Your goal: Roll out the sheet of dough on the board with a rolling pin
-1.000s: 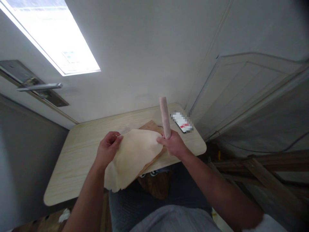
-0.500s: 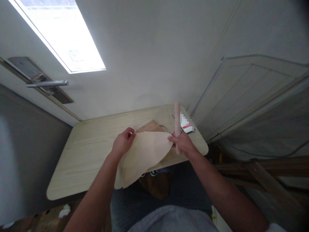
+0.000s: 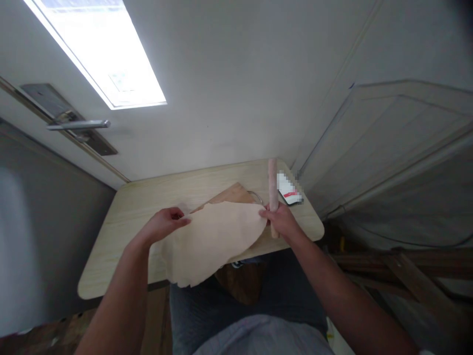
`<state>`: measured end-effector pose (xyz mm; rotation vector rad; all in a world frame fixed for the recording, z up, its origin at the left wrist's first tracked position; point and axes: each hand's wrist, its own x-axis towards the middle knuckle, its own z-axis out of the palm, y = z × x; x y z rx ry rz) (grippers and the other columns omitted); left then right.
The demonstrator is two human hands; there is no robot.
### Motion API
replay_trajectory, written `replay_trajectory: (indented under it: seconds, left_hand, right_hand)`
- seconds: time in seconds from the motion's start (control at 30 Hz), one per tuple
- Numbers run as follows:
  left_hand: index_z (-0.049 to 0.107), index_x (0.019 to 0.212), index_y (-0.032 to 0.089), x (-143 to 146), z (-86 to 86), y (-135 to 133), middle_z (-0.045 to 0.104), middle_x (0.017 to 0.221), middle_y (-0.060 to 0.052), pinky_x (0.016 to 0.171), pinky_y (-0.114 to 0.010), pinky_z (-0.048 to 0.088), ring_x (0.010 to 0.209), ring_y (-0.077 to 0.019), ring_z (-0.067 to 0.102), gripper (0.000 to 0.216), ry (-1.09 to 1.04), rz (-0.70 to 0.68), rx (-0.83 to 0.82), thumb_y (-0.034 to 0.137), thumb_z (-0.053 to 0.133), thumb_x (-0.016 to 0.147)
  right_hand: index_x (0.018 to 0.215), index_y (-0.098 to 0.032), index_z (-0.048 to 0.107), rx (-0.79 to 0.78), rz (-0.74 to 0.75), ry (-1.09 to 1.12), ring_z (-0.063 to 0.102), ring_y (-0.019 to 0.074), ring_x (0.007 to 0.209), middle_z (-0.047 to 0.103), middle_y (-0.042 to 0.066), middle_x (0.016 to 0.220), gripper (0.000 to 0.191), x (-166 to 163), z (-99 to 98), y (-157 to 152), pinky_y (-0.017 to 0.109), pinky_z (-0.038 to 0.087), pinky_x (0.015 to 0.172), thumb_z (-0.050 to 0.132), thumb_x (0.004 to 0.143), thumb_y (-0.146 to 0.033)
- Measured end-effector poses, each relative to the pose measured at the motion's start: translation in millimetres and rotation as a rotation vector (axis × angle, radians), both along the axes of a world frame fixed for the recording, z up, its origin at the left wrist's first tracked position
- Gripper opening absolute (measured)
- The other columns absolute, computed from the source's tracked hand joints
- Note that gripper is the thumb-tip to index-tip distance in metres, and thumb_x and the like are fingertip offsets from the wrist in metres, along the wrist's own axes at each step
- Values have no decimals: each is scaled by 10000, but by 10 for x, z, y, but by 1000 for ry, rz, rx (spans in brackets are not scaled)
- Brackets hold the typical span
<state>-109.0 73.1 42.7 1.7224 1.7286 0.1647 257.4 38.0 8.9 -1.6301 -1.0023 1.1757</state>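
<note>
A thin, pale dough sheet (image 3: 214, 236) with an uneven edge is stretched between my hands, its near side hanging past the table's front edge. My left hand (image 3: 166, 224) is closed in a pinch on the sheet's far left edge. With my right hand (image 3: 283, 219) I grip a wooden rolling pin (image 3: 272, 185), held roughly upright, while the thumb pinches the sheet's right corner. Under the sheet lies a wooden cutting board (image 3: 234, 192) with a curved metal handle (image 3: 255, 196); most of the board is covered.
The light wood-grain table (image 3: 121, 217) stands against a pale door with a lever handle (image 3: 79, 124) and a bright window (image 3: 107, 54). A phone (image 3: 290, 190), partly pixelated, lies at the table's right end. Wooden beams (image 3: 399, 266) are at the lower right.
My left hand has moved left and toward me along the edge, spreading the dough sheet wider. My right hand keeps its hold on the rolling pin and corner. The view has shifted slightly.
</note>
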Motion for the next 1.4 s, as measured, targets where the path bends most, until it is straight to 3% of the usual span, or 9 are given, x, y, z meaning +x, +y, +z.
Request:
replay_trajectory:
  seconds: [0.2, 0.47, 0.57, 0.73, 0.87, 1.07, 1.23, 1.4]
  left_hand:
    - [636, 740, 199, -126, 80, -142, 598, 666, -8, 591, -272, 363, 646, -175, 534, 444, 2, 4, -18, 636, 567, 696]
    - [565, 869, 225, 100, 160, -301, 590, 612, 27, 503, -256, 374, 526, -159, 534, 446, -332, 302, -74, 632, 595, 689]
    - [581, 810, 211, 188, 39, -284, 570, 586, 21, 498, -256, 361, 521, -155, 520, 420, -243, 311, -56, 611, 576, 682]
    - [618, 781, 193, 122, -142, -298, 589, 604, 0, 514, -260, 360, 543, -152, 503, 426, -132, 290, 12, 604, 573, 677]
    - [619, 791, 197, 4, -164, -366, 602, 613, 3, 514, -264, 381, 541, -158, 526, 440, -181, 308, -45, 618, 603, 663]
    - [603, 828, 209, -91, -108, -425, 626, 625, 12, 500, -267, 407, 535, -174, 574, 474, -329, 373, -164, 633, 664, 624]
    - [591, 851, 209, -177, -113, -442, 633, 642, 19, 498, -265, 424, 532, -168, 587, 482, -427, 397, -233, 617, 711, 623]
    - [605, 905, 202, -153, -166, -473, 651, 678, 6, 509, -266, 441, 552, -167, 597, 487, -391, 362, -109, 617, 699, 668]
  right_hand:
    - [688, -210, 546, 25, 23, -120, 534, 132, 524, 564, -49, 558, 227, -18, -54, 35, 262, 434, 522, 715, 627, -349]
    - [760, -220, 528, 46, -62, 39, 600, 163, 601, 581, -39, 651, 252, 103, 90, 141, 276, 520, 536, 727, 647, -322]
    - [793, -215, 542, -11, -63, -153, 613, 167, 627, 605, -18, 686, 182, 163, 11, 260, 263, 505, 551, 686, 696, -271]
    - [909, -177, 609, -56, 81, -544, 651, 184, 764, 686, 48, 851, 178, 200, -149, 362, 258, 495, 633, 668, 758, -251]
    - [1006, -160, 629, -51, 146, -627, 664, 188, 811, 706, 66, 912, 221, 179, -96, 368, 253, 483, 658, 638, 804, -250]
    - [1002, -162, 650, -58, 336, -754, 664, 207, 871, 722, 85, 980, 225, 100, 38, 259, 253, 436, 672, 643, 801, -264]
    - [984, -169, 654, -51, 342, -823, 657, 221, 888, 724, 93, 978, 198, 70, 58, 195, 260, 408, 664, 635, 809, -259]
    - [974, -165, 647, -34, 284, -804, 656, 216, 853, 721, 88, 942, 169, 110, 66, 201, 260, 407, 647, 628, 818, -226]
